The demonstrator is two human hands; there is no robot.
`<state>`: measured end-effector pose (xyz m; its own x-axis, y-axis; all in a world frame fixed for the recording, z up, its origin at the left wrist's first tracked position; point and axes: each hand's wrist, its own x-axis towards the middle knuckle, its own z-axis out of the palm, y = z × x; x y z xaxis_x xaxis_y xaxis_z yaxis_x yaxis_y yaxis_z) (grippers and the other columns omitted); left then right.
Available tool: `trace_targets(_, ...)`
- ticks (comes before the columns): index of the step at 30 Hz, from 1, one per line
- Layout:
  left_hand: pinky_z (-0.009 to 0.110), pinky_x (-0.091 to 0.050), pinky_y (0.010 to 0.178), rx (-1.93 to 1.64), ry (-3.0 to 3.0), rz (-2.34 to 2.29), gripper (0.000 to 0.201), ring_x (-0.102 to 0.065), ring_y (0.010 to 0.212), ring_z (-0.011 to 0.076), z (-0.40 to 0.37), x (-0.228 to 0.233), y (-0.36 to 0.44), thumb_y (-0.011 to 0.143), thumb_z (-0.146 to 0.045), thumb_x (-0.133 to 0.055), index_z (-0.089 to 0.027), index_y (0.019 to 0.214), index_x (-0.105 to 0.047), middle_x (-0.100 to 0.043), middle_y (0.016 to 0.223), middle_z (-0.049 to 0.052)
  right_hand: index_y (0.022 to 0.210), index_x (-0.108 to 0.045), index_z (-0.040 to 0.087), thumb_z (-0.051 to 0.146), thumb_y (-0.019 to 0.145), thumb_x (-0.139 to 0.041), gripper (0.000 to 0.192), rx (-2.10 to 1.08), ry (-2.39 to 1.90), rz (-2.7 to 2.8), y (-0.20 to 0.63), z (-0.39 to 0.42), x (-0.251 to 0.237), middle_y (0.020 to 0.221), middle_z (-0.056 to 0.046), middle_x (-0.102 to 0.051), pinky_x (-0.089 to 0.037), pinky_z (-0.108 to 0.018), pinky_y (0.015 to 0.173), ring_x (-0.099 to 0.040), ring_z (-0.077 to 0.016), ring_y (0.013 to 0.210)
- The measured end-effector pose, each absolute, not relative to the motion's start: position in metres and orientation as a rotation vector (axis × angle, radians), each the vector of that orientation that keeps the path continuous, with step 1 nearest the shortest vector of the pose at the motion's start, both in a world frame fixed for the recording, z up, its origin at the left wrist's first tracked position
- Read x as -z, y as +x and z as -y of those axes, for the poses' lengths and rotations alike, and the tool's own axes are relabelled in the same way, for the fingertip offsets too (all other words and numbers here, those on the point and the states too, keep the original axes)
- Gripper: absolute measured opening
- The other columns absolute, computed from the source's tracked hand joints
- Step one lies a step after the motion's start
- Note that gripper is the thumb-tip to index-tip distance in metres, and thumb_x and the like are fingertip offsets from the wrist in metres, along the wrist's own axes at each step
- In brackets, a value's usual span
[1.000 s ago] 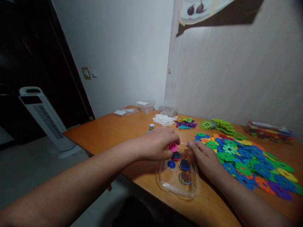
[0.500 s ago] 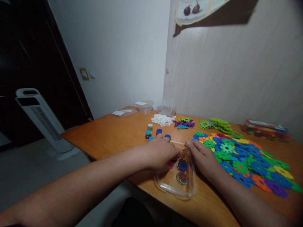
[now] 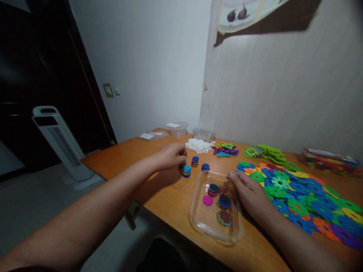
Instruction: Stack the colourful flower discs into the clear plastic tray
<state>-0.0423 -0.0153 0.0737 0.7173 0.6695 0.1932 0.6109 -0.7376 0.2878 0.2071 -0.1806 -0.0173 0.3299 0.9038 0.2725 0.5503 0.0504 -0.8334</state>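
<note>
A clear tray (image 3: 214, 236) sits at the lower centre of the frame on a wooden table (image 3: 170, 198), holding small stacks (image 3: 224, 201) of discs and one flat magenta disc (image 3: 207, 200). The right hand (image 3: 252, 192) touches the tray, thumb at its upper right corner; the other fingers are partly hidden, and whether they clamp the rim cannot be told. Big bright discs (image 3: 300, 198) spread across the right of the frame. At centre, the left hand (image 3: 172, 155) is at a small stack, fingers curled together, though any grip is unclear; three more stacks (image 3: 186, 171) stand near it. Beyond lie white pieces (image 3: 200, 145), purple pieces (image 3: 226, 150) and green pieces (image 3: 266, 152). Two clear tubs (image 3: 179, 130) stand at the table's far edge, before a pale wall (image 3: 155, 75).
</note>
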Motion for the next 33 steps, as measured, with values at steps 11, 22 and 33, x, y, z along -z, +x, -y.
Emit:
trace_targets(11, 0.029, -0.038, 0.068, -0.189, 2.738, -1.032, 0.031, -0.053, 0.081, 0.0173, 0.033, -0.06, -0.034, 0.075, -0.042, -0.069, -0.017, 0.094, -0.065, -0.064, 0.094, 0.006, 0.075, -0.058, 0.023, 0.063, 0.093, -0.049, 0.045, -0.462, -1.653, 1.329, 0.208, 0.182, 0.016, 0.071, 0.001, -0.057, -0.041, -0.031, 0.065, -0.054, -0.0206, 0.072)
trace_targets(22, 0.029, -0.037, 0.064, -0.185, 2.682, -1.046, 0.018, -0.054, 0.077, 0.0164, 0.033, -0.053, -0.031, 0.078, -0.033, -0.065, -0.018, 0.087, -0.063, -0.064, 0.087, 0.005, 0.078, -0.06, 0.022, 0.062, 0.093, -0.05, 0.044, -0.489, -1.616, 1.318, 0.208, 0.182, 0.019, 0.073, 0.001, -0.06, -0.043, -0.03, 0.067, -0.056, -0.0208, 0.074)
trace_targets(33, 0.03, -0.04, 0.068, -0.267, 2.743, -0.994, 0.013, -0.05, 0.079, 0.0162, 0.033, -0.056, -0.036, 0.077, -0.025, -0.062, -0.017, 0.087, -0.062, -0.061, 0.092, 0.006, 0.076, -0.057, 0.023, 0.063, 0.093, -0.049, 0.044, -0.479, -1.637, 1.325, 0.21, 0.181, 0.019, 0.07, 0.002, -0.055, -0.041, -0.03, 0.064, -0.053, -0.0201, 0.072)
